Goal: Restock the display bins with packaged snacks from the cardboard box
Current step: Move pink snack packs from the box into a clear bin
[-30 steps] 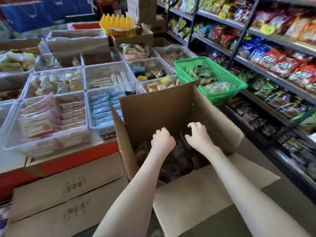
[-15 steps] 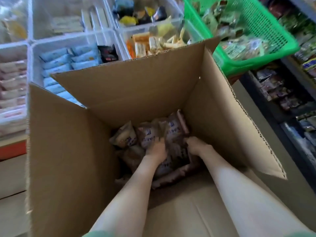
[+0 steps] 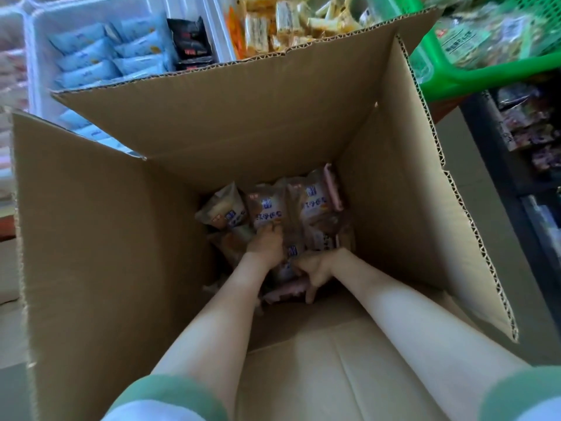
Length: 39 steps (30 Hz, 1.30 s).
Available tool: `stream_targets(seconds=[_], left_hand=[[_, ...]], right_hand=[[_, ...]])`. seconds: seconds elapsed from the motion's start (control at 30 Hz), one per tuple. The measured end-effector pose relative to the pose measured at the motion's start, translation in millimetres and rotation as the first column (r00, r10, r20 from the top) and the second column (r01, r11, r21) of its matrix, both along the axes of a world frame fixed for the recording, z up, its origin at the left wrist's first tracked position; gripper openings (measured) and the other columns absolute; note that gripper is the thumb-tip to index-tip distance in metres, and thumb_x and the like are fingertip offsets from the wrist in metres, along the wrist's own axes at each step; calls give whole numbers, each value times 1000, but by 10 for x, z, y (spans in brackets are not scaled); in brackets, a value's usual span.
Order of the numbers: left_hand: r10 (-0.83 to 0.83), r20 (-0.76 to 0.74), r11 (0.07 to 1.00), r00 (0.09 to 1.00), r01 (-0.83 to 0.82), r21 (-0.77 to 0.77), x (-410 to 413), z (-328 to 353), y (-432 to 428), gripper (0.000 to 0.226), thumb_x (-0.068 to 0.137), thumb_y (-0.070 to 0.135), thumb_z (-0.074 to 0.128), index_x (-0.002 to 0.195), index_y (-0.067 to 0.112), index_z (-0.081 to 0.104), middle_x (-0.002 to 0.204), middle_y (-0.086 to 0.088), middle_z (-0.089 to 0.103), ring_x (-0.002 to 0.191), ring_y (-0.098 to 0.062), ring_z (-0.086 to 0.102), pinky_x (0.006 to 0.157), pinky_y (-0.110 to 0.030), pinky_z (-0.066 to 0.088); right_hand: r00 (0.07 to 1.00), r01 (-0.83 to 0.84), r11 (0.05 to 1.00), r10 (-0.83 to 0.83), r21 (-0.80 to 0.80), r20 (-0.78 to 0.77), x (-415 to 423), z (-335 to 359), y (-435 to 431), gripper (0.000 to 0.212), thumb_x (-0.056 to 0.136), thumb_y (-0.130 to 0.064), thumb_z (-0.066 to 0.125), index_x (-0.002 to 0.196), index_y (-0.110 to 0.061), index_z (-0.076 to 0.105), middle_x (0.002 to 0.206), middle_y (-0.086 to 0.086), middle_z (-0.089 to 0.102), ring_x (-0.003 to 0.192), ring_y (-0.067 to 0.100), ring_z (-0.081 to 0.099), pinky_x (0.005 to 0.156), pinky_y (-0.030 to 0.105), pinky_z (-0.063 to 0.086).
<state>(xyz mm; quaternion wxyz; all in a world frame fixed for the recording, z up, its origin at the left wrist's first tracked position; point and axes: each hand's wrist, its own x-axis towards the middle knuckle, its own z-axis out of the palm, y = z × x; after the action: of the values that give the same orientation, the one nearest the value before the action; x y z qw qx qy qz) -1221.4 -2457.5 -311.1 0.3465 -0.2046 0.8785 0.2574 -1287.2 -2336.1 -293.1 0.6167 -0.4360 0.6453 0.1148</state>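
A tall open cardboard box [image 3: 273, 123] stands in front of me with brown snack packets [image 3: 312, 205] heaped at its bottom. Both my arms reach deep inside. My left hand [image 3: 264, 246] lies on the pile with its fingers curled over a packet's lower edge. My right hand [image 3: 314, 267] grips several packets near the box's near side, fingers wrapped under them. Behind the box stand clear display bins, one with blue packets [image 3: 100, 56], one with yellow and orange packets [image 3: 273, 22].
A green plastic basket [image 3: 473, 74] of green-wrapped snacks sits at the upper right, touching the box's corner. Dark shelves of packaged goods [image 3: 528, 129] run down the right side. The box's flaps stand up on all sides.
My head has leaned closer over the box. Both hands have gone from above the box rim down into it and closed on the packets; the right hand has shifted toward me.
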Motion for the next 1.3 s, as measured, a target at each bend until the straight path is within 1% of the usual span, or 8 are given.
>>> stream_targets(seconds=[0.1,0.33,0.47,0.67,0.83,1.1,1.23,1.3], left_hand=[[44,-4,999,999,-44,10,-37,51,-29,57,96,17,46,149,14,26,150,-11,30,135,-28,33,106,-38,39],[269,24,937,963,-267,225,13,109,-107,34,100,15,36,129,14,54,130,-9,56,113,-24,54,86,-26,42],[262,35,941,964,-263,214,134,50,-94,29,99,19,40,123,17,56,122,-8,60,104,-21,56,85,-27,43],[253,9,953,967,-251,168,198,0,-60,35,99,21,40,133,14,45,129,-10,53,116,-27,53,91,-32,44],[659,125,695,742,-664,276,59,37,-76,35,102,29,34,127,11,51,123,-11,58,111,-29,55,88,-29,42],[960,108,181,260,-863,471,-211,537,-303,44,98,46,38,116,12,61,111,-11,66,101,-30,62,92,-41,50],[925,308,-84,223,-670,737,-310,1010,-220,59,97,59,29,96,9,61,96,-15,71,89,-29,68,82,-39,53],[932,246,-50,265,-578,815,-322,1284,-98,56,98,55,29,85,10,60,88,-14,71,78,-22,70,70,-33,55]], right_hand=[[997,35,985,-47,-170,-63,-73,12,-28,7,90,-22,59,91,-18,54,99,3,52,88,21,50,65,27,40],[971,226,947,-238,-227,-27,-246,28,-68,7,89,-20,58,90,-19,52,102,6,58,91,25,54,73,35,45],[978,204,978,-201,-47,52,-126,3,-11,59,79,-38,73,131,-23,48,133,1,49,118,23,48,94,32,42],[991,134,974,-135,-182,5,1,-45,-10,27,97,-32,50,114,-21,66,102,2,61,90,17,55,67,26,39],[928,365,895,-371,-255,27,-209,133,16,25,98,-33,46,112,-27,67,105,-8,61,96,10,54,85,30,41],[325,874,128,-871,-470,367,-473,690,199,23,99,-15,46,109,-11,67,87,-11,65,73,-13,59,72,11,42],[69,834,-237,-852,-499,519,-407,1178,125,25,100,-19,46,91,-15,68,82,2,68,75,8,63,67,21,47],[-41,782,-370,-834,-502,550,-350,1467,110,25,100,-22,45,91,-14,67,81,3,67,74,12,63,61,20,49]])
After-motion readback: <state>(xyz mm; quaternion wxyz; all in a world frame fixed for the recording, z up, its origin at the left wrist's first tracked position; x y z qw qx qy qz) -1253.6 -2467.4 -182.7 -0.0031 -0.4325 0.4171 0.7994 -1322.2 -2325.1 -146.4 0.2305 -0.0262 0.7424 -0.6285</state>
